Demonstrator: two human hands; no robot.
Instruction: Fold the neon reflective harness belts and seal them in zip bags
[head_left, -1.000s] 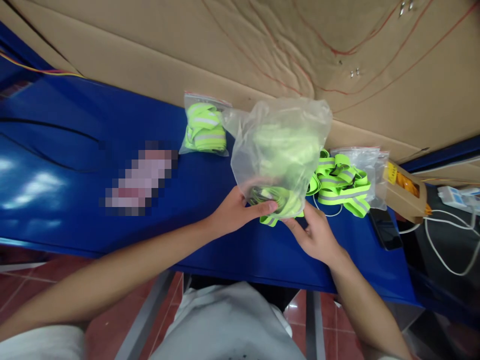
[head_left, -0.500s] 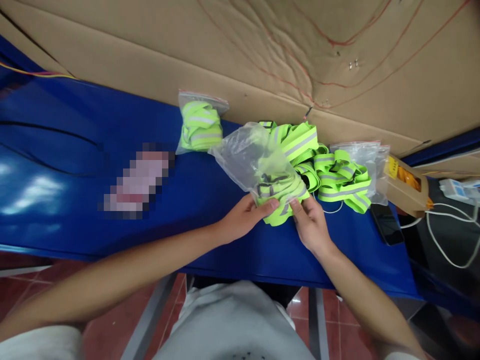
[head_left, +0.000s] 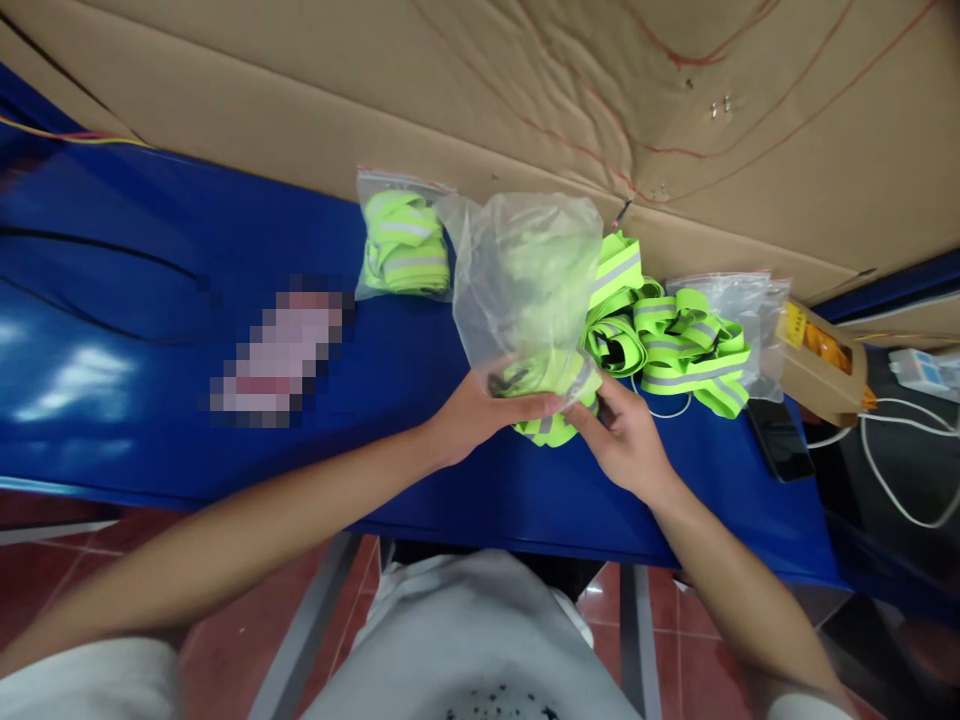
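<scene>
Between my hands is a clear plastic bag (head_left: pixel 529 275) with a bundle of neon-yellow reflective straps (head_left: pixel 551 385) partly inside it. My left hand (head_left: pixel 476 415) grips the bundle and the bag's edge from the left, thumb laid across the front. From the right, my right hand (head_left: pixel 619 435) pinches the bundle and the bag's rim; some fingers are hidden behind. The bag stands puffed up above the bundle, its closed end away from me. Loose reflective straps (head_left: pixel 697 350) lie in a heap just beyond my right hand.
A filled zip bag of straps (head_left: pixel 406 240) rests at the back left. Flat plastic bags (head_left: pixel 765 330), a cardboard box (head_left: pixel 821 365) and a black phone (head_left: pixel 780 440) are at the right. A blurred-out item (head_left: pixel 281 350) lies on the blue table (head_left: pixel 172 420). Cardboard (head_left: pixel 300 90) lines the back.
The bag has swung from leaning left to standing upright above the bundle, and now hides some of the straps behind. Both hands keep their hold; the view has shifted slightly.
</scene>
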